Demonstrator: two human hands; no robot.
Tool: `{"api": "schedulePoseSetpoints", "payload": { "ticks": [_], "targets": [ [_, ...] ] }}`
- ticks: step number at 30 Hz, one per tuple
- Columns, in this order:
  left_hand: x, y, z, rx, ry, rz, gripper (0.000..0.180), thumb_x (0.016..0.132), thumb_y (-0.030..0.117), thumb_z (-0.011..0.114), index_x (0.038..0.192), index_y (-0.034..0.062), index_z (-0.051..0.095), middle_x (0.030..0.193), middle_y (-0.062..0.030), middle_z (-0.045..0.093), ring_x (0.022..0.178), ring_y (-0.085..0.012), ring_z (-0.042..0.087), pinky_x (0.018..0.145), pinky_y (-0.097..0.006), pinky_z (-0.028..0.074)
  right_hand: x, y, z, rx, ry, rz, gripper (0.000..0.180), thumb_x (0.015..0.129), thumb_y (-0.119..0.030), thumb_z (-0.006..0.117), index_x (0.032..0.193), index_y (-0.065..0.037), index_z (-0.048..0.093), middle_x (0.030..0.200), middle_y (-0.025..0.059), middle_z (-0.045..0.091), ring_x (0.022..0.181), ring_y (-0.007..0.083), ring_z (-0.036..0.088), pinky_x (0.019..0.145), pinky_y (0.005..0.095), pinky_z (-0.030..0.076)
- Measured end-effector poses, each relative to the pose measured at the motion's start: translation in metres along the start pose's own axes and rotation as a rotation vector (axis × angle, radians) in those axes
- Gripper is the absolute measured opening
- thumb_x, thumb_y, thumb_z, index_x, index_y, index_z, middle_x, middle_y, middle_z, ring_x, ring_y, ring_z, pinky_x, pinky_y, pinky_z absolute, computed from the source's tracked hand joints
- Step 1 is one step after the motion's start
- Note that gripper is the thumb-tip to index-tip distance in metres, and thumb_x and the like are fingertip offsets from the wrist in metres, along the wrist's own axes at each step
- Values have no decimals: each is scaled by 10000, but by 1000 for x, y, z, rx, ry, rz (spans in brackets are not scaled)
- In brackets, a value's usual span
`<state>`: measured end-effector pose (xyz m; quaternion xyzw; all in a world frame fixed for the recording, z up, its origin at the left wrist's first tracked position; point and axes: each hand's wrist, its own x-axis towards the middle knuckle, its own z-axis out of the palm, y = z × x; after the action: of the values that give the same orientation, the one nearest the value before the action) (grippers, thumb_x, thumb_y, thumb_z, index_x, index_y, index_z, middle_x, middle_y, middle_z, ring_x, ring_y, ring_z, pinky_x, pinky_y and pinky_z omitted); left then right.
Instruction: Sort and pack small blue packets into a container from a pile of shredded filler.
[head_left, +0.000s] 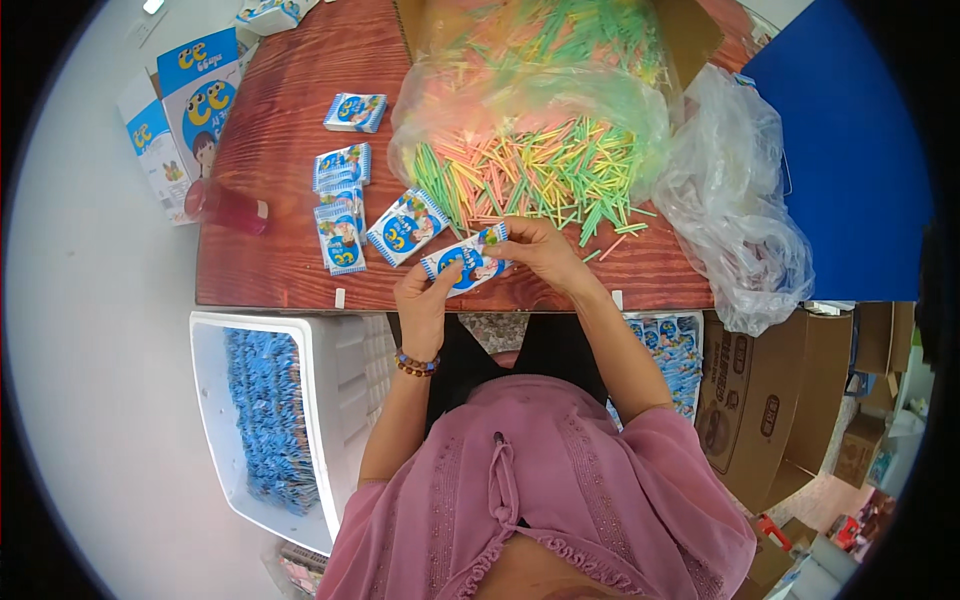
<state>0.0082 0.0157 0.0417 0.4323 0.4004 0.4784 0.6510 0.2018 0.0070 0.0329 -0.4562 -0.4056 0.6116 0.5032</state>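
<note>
1. Left hand (425,300) and right hand (540,250): my fingertips pinch one packet (470,257) between them, over the table (660,284) near its front edge.
2. Bare wood opens rightward, up to the clear bag (740,200).
3. The packet looks flat, white and blue.

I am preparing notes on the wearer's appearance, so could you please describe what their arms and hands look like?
Loose pink sleeves leave the forearms bare. The left hand is ungloved, with beaded bracelets in brown and blue at its wrist. The right hand is also ungloved, its wrist without a bracelet.
</note>
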Motion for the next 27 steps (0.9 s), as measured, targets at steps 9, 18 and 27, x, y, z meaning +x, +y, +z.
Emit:
{"api": "schedulePoseSetpoints", "payload": {
  "ticks": [9,18,27],
  "targets": [
    [-1,-10,7,-14,54,20,173,884,61,649,1010,-54,678,883,-41,684,755,-59,609,672,-218,500,0,9,-15,-245,-8,-63,192,865,-75,647,1026,29,662,809,-19,659,767,19,559,691,193,464],
    [4,-15,-6,-246,111,-83,166,915,101,621,973,-46,670,927,-59,685,777,-87,633,720,-233,514,-12,-17,-10,45,34,-206,136,853,-83,656,972,-20,641,966,46,649,882,94,585,789,245,459],
    [4,-19,-13,-347,-11,-222,206,964,134,542,1015,-41,638,1052,-113,672,950,-162,655,849,-317,527,-18,-18,4,-422,-177,-315,261,762,-112,738,1004,-62,655,1288,76,512,1272,232,395,1034,364,331]
  ]
}}
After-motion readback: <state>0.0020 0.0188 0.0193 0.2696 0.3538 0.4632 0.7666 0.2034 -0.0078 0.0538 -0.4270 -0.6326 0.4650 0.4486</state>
